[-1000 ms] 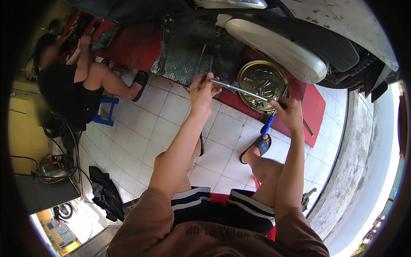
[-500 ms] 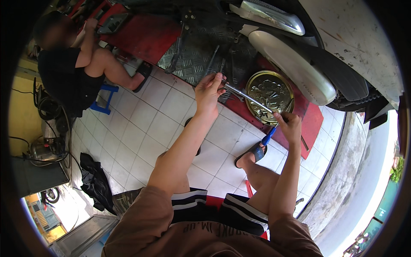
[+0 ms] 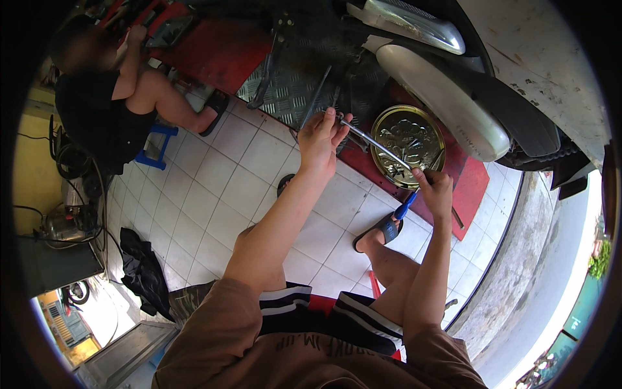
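A long, slim metal rod (image 3: 379,146) slants between my two hands above the platform. My left hand (image 3: 317,137) has its thumb and fingers closed round the rod's far left end. The other end is in the closed fist of my right hand (image 3: 435,189), which hides part of it. A blue handle (image 3: 405,206) shows just below my right hand; whether it belongs to the rod I cannot tell. Behind the rod sits a round gold tray (image 3: 403,123) with an embossed pattern and small metal parts that are hard to make out.
A motorbike with a silver exhaust cover (image 3: 447,104) stands on the red platform (image 3: 471,185). Long hand tools (image 3: 316,96) lie on its dark treaded plate (image 3: 288,107). At the left a person (image 3: 97,97) sits on a blue stool (image 3: 157,146). A black cloth (image 3: 144,269) lies on the tiles.
My left hand has shifted slightly right and up, its lower fingers a little more spread. The rod and my right hand have moved only slightly.
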`<state>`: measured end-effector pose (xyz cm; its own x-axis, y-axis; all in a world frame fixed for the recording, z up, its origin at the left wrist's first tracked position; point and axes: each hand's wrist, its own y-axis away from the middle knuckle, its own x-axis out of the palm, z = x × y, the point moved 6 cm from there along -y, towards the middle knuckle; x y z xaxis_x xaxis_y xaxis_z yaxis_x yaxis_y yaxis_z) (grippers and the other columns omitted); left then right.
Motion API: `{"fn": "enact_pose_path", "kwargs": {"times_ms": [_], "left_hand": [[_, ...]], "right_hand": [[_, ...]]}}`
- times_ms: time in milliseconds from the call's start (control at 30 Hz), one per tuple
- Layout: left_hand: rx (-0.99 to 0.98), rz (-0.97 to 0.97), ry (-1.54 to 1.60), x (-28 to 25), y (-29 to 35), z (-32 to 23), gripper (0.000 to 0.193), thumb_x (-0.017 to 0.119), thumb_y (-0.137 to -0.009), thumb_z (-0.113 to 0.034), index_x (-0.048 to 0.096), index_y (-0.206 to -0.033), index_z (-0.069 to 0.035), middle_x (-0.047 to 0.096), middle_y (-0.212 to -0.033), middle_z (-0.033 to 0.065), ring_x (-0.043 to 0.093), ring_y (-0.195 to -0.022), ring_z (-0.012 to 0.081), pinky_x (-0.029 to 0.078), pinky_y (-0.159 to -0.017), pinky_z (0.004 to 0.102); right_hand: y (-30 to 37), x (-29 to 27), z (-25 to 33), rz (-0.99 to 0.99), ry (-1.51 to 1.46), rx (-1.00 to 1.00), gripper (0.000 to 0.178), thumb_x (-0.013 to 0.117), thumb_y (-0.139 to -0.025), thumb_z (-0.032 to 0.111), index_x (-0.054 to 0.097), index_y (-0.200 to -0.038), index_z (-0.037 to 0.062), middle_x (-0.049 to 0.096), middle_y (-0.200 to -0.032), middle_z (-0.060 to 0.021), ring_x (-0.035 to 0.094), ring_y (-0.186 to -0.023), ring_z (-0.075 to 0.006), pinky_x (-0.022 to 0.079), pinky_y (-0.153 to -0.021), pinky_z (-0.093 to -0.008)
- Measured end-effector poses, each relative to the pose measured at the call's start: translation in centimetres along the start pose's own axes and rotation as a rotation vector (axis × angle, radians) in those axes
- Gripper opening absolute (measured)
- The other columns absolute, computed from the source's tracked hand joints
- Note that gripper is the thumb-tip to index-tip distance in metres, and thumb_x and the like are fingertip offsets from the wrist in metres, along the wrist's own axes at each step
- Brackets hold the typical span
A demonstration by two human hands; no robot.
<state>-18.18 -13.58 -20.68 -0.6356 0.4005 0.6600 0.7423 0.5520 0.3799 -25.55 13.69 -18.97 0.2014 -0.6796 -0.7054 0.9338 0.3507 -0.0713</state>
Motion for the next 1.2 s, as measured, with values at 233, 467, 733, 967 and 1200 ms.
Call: {"fn": "enact_pose_path", "kwargs": {"times_ms": [233, 467, 733, 967, 1200], "left_hand": [[0.074, 0.042, -0.058, 0.5, 0.1, -0.6, 0.013, 0.063, -0.093, -0.015, 0.057, -0.094, -0.003, 0.064, -0.090, 0.0068, 0.067, -0.094, 0.0218, 0.056, -0.074, 0.0252], [0.227, 0.111, -0.316, 0.6, -0.6, -1.3, 0.010, 0.063, -0.092, -0.009, 0.058, -0.095, 0.000, 0.065, -0.090, 0.0089, 0.068, -0.088, 0.0197, 0.055, -0.071, 0.0248], [0.593, -0.009, -0.313, 0.8, 0.4, -3.0, 0.012, 0.061, -0.092, -0.004, 0.053, -0.099, 0.002, 0.064, -0.088, 0.0084, 0.068, -0.083, 0.0191, 0.053, -0.069, 0.0236], [0.776, 0.017, -0.564, 1.6, 1.0, -4.4, 0.017, 0.061, -0.090, -0.002, 0.054, -0.105, 0.004, 0.061, -0.081, 0.0046, 0.065, -0.080, 0.0120, 0.051, -0.071, 0.0220], [0.451, 0.298, -0.912, 4.9, 2.4, -1.7, 0.045, 0.062, -0.087, -0.005, 0.041, -0.126, -0.011, 0.059, -0.065, 0.0052, 0.060, -0.052, 0.0138, 0.045, -0.048, 0.0278]], "right_hand": [[0.2, 0.3, -0.1, 0.011, 0.006, 0.018, 0.051, 0.073, -0.083, 0.036, 0.055, -0.058, -0.0049, 0.038, -0.044, -0.0109, 0.030, -0.045, -0.0133, 0.030, -0.042, -0.0345], [0.4, 0.9, -0.7, 0.014, -0.015, 0.028, 0.052, 0.072, -0.083, 0.037, 0.055, -0.057, -0.0043, 0.041, -0.043, -0.0100, 0.032, -0.043, -0.0126, 0.031, -0.042, -0.0344], [2.3, 3.8, 2.6, 0.144, -0.192, 0.037, 0.031, 0.057, -0.090, 0.016, 0.058, -0.067, -0.0036, 0.048, -0.050, -0.0085, 0.041, -0.047, -0.0148, 0.036, -0.048, -0.0334], [8.3, 12.4, 7.2, 0.596, -0.704, 0.421, 0.029, 0.042, -0.099, 0.014, 0.054, -0.079, -0.0025, 0.050, -0.062, -0.0052, 0.048, -0.055, -0.0143, 0.041, -0.053, -0.0304], [9.7, 14.0, 10.3, 0.752, -0.956, 0.342, 0.026, 0.038, -0.102, 0.014, 0.053, -0.090, -0.0042, 0.057, -0.072, -0.0077, 0.061, -0.064, -0.0171, 0.050, -0.063, -0.0309]]}}
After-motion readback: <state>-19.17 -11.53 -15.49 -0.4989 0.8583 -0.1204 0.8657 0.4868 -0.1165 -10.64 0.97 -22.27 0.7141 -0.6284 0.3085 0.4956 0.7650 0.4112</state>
